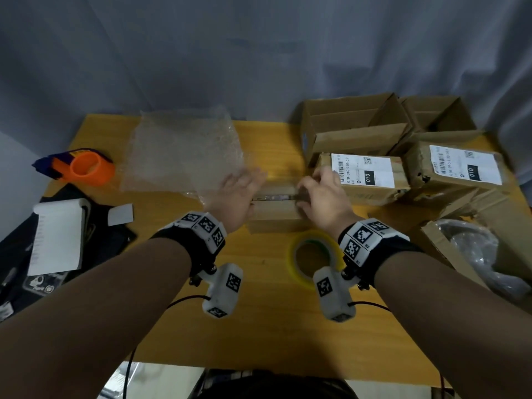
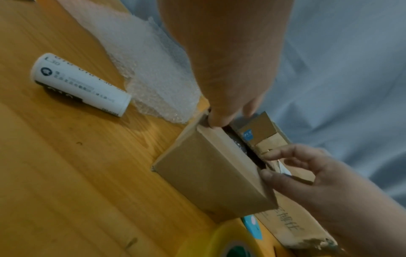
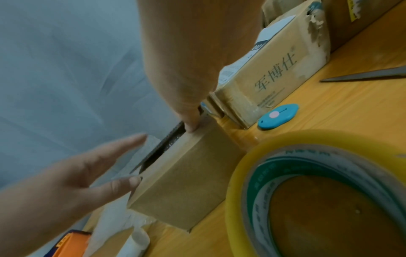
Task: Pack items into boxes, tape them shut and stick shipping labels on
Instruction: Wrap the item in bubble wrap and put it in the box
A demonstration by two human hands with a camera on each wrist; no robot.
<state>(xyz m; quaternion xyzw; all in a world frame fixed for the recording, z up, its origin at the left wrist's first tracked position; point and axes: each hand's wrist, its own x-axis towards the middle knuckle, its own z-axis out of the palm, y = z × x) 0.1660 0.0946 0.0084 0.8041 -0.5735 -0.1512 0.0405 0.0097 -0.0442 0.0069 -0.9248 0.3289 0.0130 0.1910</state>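
Note:
A small brown cardboard box stands mid-table with its two top flaps nearly closed. A narrow gap between them shows something dark and shiny inside. My left hand lies at the box's left end, fingers straight, its thumb touching the near flap's corner. At the right end my right hand bends over the flaps: its thumb sits on the near flap and a bent finger on the far one, pinching them together. A yellow tape roll lies just in front of the box.
Bubble wrap lies behind the left hand, an orange tape dispenser and white labels at left. Two labelled boxes and open boxes fill the right. A blue cutter and a scissor blade lie by the box.

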